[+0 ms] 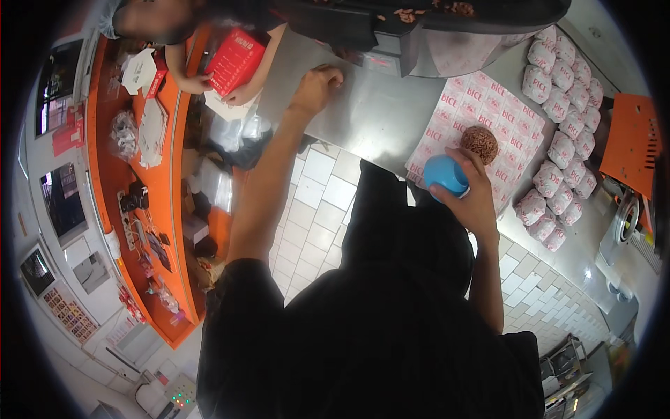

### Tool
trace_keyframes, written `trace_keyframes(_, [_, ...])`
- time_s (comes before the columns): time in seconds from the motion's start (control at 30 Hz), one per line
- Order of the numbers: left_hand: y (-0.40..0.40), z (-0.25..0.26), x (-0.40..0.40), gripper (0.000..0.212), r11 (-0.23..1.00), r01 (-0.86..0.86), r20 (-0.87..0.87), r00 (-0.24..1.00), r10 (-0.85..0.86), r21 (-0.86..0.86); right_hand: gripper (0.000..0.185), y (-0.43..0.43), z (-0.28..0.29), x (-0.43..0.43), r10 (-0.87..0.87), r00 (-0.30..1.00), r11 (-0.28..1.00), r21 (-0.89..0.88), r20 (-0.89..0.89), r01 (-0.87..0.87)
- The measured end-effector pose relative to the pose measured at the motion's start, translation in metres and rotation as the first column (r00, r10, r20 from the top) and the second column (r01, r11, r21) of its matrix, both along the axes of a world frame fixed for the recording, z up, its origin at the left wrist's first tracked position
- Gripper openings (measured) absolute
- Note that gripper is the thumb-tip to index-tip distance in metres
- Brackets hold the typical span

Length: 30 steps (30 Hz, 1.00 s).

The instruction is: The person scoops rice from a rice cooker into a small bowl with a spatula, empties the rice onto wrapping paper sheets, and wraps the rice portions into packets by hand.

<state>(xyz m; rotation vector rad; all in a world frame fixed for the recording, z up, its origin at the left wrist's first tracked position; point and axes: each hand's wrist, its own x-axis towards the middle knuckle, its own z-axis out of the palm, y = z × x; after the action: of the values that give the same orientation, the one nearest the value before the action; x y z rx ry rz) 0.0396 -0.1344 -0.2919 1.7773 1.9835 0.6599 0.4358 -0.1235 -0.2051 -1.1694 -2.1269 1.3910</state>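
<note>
My right hand (471, 191) is closed around a light-blue plastic cup (444, 175), tilted so its mouth faces right. Just beyond the cup sits a rounded mound of brown rice (479, 144) on printed wrapping paper (510, 112). The paper sheets lie at an angle on the steel counter (366, 118) and bear red print. Over the counter to the left is my left hand (315, 89), its fingers curled in, with nothing visible in them. I cannot tell whether it touches the steel.
Several paper-wrapped portions (561, 107) line the right counter beside an orange perforated panel (628, 141). A dark tub (434, 23) with brown rice bits stands at the back. On the left, another person's hands hold a red box (236, 60) near an orange shelf (175, 173).
</note>
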Motion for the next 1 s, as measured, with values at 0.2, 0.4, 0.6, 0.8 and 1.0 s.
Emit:
trace_keyframes(0.2, [-0.02, 0.001, 0.005, 0.021, 0.997, 0.005, -0.002, 1.0, -0.005, 0.074, 0.065, 0.002, 0.004, -0.001, 0.045, 0.999, 0.999, 0.018, -0.02, -0.045])
trace_keyframes(0.4, [-0.037, 0.009, 0.015, 0.02, 1.0, -0.03, -0.012, 0.999, 0.03, 0.003, 0.065, 0.008, 0.006, -0.014, 0.075, 0.997, 0.995, 0.072, -0.014, -0.074])
trace_keyframes(0.6, [-0.053, -0.036, 0.016, 0.016, 0.992, -0.03, -0.222, 0.973, 0.057, 0.122, 0.065, 0.0, -0.017, -0.056, 0.164, 0.986, 0.972, 0.176, -0.035, -0.156])
trace_keyframes(0.8, [-0.048, -0.009, 0.045, 0.024, 0.966, -0.254, -0.217, 0.942, 0.257, 0.045, 0.069, 0.015, -0.042, -0.128, 0.108, 0.994, 0.938, 0.33, 0.02, -0.109])
trace_keyframes(1.0, [-0.046, -0.014, 0.036, 0.035, 0.957, -0.28, -0.391, 0.891, 0.229, -0.076, 0.075, 0.032, -0.059, -0.152, 0.138, 0.955, 0.791, 0.551, 0.261, -0.264])
